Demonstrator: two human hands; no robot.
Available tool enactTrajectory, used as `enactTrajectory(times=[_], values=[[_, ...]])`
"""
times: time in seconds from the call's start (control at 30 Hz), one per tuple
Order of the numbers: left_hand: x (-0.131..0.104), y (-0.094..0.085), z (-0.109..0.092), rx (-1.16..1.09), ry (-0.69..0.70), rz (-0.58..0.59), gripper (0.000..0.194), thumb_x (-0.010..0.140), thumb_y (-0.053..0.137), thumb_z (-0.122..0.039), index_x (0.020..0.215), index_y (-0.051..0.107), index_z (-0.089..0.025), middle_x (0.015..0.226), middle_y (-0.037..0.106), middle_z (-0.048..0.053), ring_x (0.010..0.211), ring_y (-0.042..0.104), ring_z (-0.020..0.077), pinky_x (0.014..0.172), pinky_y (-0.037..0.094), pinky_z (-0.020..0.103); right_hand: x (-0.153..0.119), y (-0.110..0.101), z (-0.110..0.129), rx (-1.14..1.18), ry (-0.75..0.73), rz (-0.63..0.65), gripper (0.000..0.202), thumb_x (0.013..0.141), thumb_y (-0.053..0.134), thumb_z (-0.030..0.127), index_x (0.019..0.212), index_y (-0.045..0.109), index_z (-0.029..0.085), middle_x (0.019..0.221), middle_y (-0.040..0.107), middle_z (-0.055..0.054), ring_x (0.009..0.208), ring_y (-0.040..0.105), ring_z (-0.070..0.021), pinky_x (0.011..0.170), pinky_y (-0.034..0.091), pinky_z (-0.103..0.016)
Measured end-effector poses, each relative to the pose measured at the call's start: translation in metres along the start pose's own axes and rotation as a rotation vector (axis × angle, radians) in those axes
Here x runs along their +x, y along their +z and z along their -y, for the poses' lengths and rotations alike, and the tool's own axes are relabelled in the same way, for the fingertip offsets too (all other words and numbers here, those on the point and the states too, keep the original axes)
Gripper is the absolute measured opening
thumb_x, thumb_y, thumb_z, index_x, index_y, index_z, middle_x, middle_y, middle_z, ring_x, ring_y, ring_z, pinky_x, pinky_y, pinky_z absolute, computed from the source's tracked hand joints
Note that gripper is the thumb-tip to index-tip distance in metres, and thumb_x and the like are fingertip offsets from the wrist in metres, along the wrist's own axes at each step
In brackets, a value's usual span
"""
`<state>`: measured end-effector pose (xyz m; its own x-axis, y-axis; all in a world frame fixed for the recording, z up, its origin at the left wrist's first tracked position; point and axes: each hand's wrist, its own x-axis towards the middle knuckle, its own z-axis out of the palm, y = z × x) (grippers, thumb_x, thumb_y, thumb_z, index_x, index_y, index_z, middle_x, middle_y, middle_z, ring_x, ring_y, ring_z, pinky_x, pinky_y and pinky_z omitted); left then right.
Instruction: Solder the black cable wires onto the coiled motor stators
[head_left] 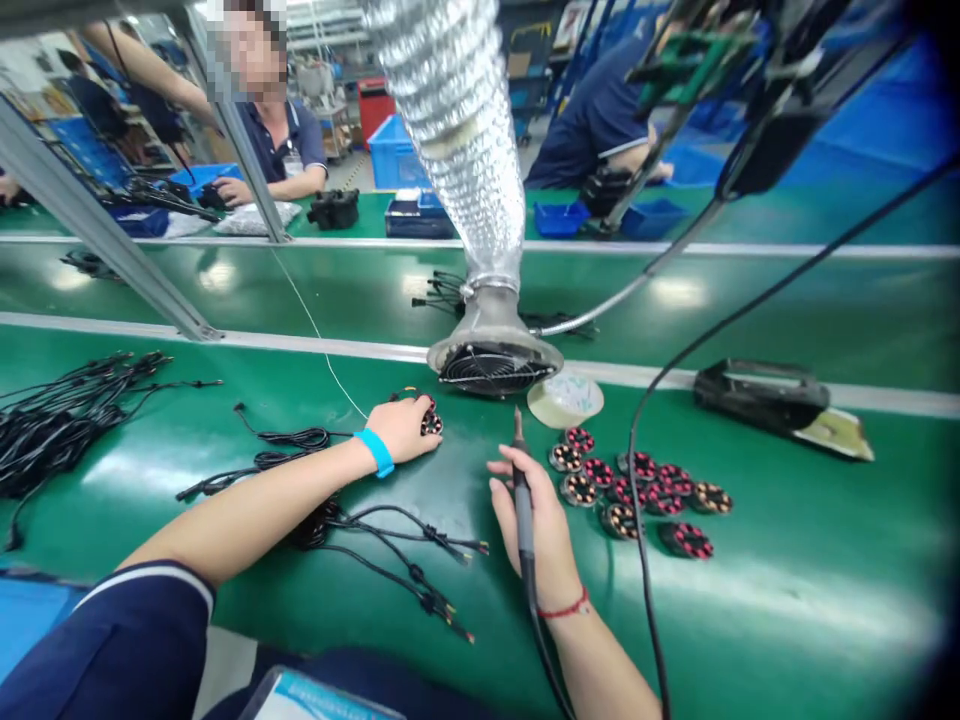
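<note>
My left hand (405, 430), with a blue band at the wrist, has its fingers closed round a small motor stator (431, 424) on the green table. Part of the stator is hidden under the fingers. My right hand (547, 525) holds a soldering iron (523, 520) by its grey handle, tip pointing up and away from me. To the right of it lie several loose stators (598, 472) with red or copper windings. Black cables (300, 438) run beside and under my left forearm, and more cables (420, 532) with bare coloured ends lie between my arms.
A fume extractor hood (491, 345) hangs low beyond my hands on a silver duct. Behind it sits a roll of clear tape (565, 400). A soldering iron stand (765, 395) is at the right, a cable pile (67, 420) at the left. A black cord (637, 480) crosses the right side.
</note>
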<state>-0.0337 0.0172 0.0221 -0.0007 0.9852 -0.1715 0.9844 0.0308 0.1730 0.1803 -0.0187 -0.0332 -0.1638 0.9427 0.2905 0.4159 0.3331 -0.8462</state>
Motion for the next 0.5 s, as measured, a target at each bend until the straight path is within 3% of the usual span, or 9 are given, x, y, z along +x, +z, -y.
enactTrajectory(times=[0.13,0.27,0.4,0.5], values=[[0.032,-0.017,0.025,-0.026,-0.076,-0.026,0.046,0.082,0.059,-0.045,0.118,0.061,-0.016,0.109,0.072,0.013,0.100,0.070,0.0334,0.082,0.057,0.041,-0.001,-0.002,-0.006,-0.021,-0.026,0.020,0.032,0.091,0.051,0.032,0.121,0.058,0.023,0.100,0.070,-0.008,0.092,0.068,-0.0198,0.086,0.058,-0.041],[0.092,-0.036,0.046,-0.059,-0.133,-0.096,0.050,0.089,0.056,-0.048,0.126,0.056,-0.014,0.115,0.069,0.014,0.107,0.067,0.0285,0.090,0.055,0.039,0.000,0.000,-0.010,-0.053,-0.071,0.023,0.030,0.090,0.053,0.033,0.118,0.061,0.023,0.097,0.071,-0.007,0.090,0.070,-0.0205,0.083,0.059,-0.039],[0.148,-0.041,0.046,-0.096,-0.127,-0.145,0.049,0.094,0.056,-0.047,0.131,0.053,-0.015,0.124,0.063,0.012,0.109,0.063,0.0229,0.095,0.053,0.044,0.001,0.004,-0.016,-0.054,-0.038,-0.003,0.030,0.092,0.051,0.035,0.118,0.062,0.024,0.098,0.070,-0.007,0.096,0.069,-0.0224,0.089,0.057,-0.041],[0.169,-0.039,0.040,-0.101,-0.079,-0.162,0.042,0.095,0.057,-0.042,0.127,0.057,-0.016,0.126,0.060,0.011,0.111,0.061,0.0224,0.096,0.053,0.045,0.003,0.005,-0.022,-0.056,-0.022,-0.002,0.030,0.092,0.052,0.035,0.117,0.063,0.023,0.097,0.070,-0.007,0.094,0.069,-0.0221,0.089,0.056,-0.041]])
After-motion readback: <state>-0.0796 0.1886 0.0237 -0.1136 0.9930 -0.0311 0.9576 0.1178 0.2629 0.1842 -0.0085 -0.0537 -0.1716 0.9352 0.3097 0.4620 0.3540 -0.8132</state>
